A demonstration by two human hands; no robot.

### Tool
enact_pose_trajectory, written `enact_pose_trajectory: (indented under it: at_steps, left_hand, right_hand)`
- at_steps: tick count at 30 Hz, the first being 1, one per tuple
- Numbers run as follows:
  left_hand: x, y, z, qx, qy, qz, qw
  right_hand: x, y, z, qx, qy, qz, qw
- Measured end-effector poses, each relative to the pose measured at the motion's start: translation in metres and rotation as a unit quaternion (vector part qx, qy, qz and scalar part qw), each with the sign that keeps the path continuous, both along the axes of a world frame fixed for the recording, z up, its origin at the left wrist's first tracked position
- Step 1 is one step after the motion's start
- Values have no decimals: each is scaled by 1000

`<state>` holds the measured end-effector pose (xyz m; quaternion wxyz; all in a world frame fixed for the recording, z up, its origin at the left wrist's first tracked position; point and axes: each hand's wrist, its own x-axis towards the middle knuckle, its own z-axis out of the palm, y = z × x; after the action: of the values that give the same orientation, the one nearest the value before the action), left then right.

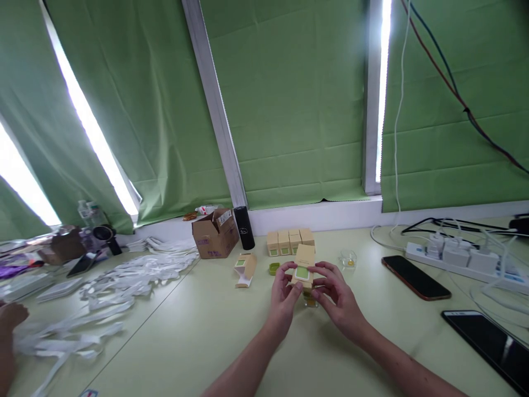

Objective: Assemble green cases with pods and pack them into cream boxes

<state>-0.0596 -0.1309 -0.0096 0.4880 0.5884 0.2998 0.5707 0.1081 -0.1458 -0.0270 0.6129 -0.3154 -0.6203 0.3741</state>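
My left hand and my right hand are closed around a small tan cardboard box from its two sides. The box has a green panel on its front, and its top flap stands up. Just under it, by my right fingertips, part of a small clear container with something yellow shows; most of it is hidden. A small green object lies just left of my left fingers. Farther left, an opened tan carton rests on the table. A clear little container stands beyond my right hand.
Several matching tan boxes stand in a row at the back, near a brown carton and a black cylinder. White strips spread leftward toward another person's hand. Phones and a power strip lie right.
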Motion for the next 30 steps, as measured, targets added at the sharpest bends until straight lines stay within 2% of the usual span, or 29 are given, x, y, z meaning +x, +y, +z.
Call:
enact_pose_trajectory:
  at_steps: [14, 30]
  left_hand:
    - [0, 4, -5, 79, 26, 5, 996]
    - [4, 5, -6, 92, 56, 69, 992]
  right_hand:
    - [-1, 1, 7, -3, 14, -26, 1000]
    - [0, 6, -2, -2, 1, -35, 999]
